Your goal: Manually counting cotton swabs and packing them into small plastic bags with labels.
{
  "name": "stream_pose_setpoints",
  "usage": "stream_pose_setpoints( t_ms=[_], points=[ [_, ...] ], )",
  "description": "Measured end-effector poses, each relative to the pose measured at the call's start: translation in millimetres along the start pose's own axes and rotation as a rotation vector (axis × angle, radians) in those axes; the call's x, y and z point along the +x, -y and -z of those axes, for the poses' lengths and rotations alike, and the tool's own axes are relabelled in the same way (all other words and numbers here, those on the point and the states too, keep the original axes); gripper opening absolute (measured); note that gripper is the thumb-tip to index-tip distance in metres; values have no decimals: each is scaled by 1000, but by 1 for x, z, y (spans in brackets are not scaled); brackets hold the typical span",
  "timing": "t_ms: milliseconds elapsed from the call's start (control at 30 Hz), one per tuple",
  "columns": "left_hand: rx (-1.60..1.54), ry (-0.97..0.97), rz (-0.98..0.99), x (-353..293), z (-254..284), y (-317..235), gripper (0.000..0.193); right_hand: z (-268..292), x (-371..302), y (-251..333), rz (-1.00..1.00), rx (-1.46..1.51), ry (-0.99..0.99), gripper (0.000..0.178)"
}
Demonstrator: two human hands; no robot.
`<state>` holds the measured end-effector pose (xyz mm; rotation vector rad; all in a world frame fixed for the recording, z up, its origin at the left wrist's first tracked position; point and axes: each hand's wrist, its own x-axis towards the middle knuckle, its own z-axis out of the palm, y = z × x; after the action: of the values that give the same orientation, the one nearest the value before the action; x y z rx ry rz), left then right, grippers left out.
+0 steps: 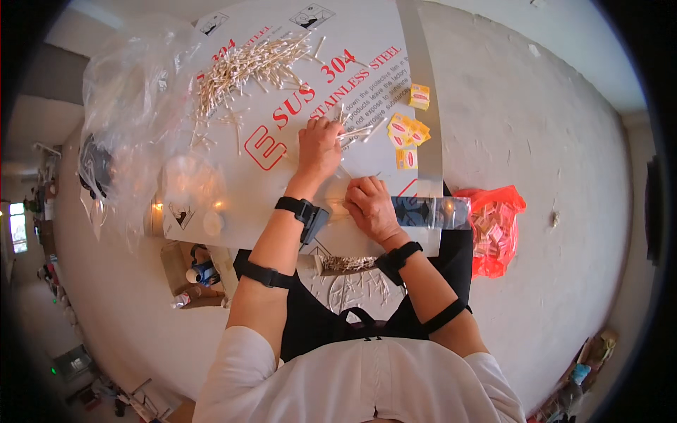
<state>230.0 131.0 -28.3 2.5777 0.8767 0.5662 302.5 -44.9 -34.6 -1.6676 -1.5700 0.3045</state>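
Observation:
My left hand (321, 149) is closed over the film-covered metal table top (310, 84), with several white cotton swabs (358, 132) sticking out on its right side. Closer to me, my right hand (371, 209) has its fingers curled together just above the table. What they hold, if anything, is hidden. Between the hands a thin stick, apparently another swab (343, 169), lies at a slant. A large loose heap of cotton swabs (247, 69) spreads over the far left of the table. Small yellow packets (407, 130) sit to the right of my left hand.
Crumpled clear plastic bags (137, 120) cover the table's left side. A red plastic bag (518, 201) of small boxes stands off the right edge. Below the near edge are a box of swabs (345, 264), scattered swabs, and a cardboard box (176, 268) with bottles.

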Motion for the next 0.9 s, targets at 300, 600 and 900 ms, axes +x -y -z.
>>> stream_pose_setpoints(
  t_ms=[300,600,900],
  points=[
    [-103,-154,164,-116,42,-5,48,23,-32,-4,-4,-111,-7,19],
    [105,-352,377,-125,20,-14,41,58,0,-37,-613,-351,-305,29],
    [149,-298,348,-130,14,-24,24,27,-4,-27,-406,-345,-275,18]
  ],
)
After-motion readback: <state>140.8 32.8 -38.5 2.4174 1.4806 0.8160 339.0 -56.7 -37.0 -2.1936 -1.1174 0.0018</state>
